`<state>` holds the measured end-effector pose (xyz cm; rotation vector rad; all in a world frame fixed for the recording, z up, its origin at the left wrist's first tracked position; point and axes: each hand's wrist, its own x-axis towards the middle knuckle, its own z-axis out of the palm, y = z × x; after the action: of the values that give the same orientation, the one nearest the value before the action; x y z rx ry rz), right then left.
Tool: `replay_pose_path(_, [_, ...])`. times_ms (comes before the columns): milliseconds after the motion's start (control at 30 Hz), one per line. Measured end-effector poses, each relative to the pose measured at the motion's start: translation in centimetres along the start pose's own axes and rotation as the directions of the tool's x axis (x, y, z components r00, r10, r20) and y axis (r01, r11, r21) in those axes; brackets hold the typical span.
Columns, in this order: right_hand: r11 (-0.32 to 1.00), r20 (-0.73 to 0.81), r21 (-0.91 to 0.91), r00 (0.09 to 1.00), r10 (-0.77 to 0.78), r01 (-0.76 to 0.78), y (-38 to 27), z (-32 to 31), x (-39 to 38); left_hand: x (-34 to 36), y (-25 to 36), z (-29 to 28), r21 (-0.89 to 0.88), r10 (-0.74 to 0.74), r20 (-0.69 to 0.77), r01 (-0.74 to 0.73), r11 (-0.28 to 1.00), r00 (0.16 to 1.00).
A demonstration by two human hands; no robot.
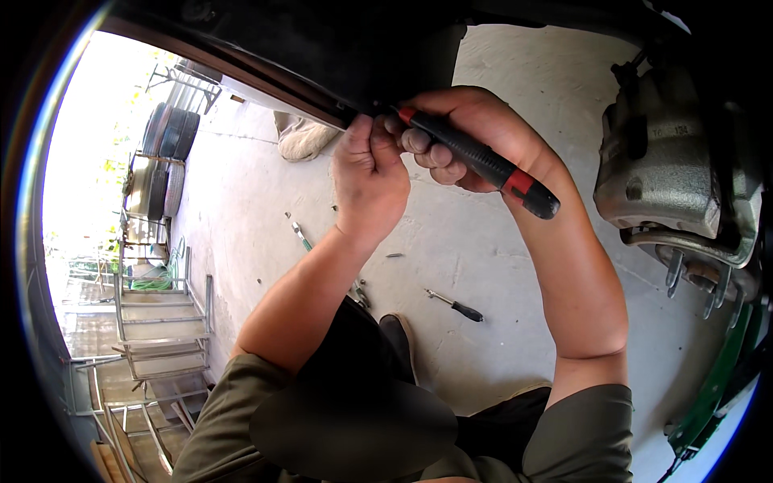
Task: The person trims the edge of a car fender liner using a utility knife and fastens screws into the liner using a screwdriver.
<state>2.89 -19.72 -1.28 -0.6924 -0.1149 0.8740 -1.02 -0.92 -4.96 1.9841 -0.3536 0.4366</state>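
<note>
One right-hand grip [487,121] curls around a black-red handle [469,149].

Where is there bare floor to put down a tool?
Bare floor shows between the right forearm and the loose black-handled tool, and between that forearm and the metal brake assembly. It's crowded where the left hand sits beside the right hand, which holds the red-and-black tool.

The far end of the red-and-black tool [475,153] vanishes into shadow, top centre — what it touches cannot be told. At lower right, a green metal part [706,406] fades into blackness.
</note>
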Motion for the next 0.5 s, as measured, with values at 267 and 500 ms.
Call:
replay_pose_path(267, [0.998, -0.046, -0.027, 0.997, -0.066, 0.065, 0.0, 0.8, -0.2, 0.5, 0.2, 0.4, 0.128, 0.089, -0.088, -0.078, 0.989, 0.992])
replay_pose_path(500, [0.974, -0.147, -0.205, 0.982, -0.123, 0.092, 0.0, 1.8, -0.2, 0.5, 0.4, 0.2, 0.186, 0.107, -0.071, -0.092, 0.978, 0.992])
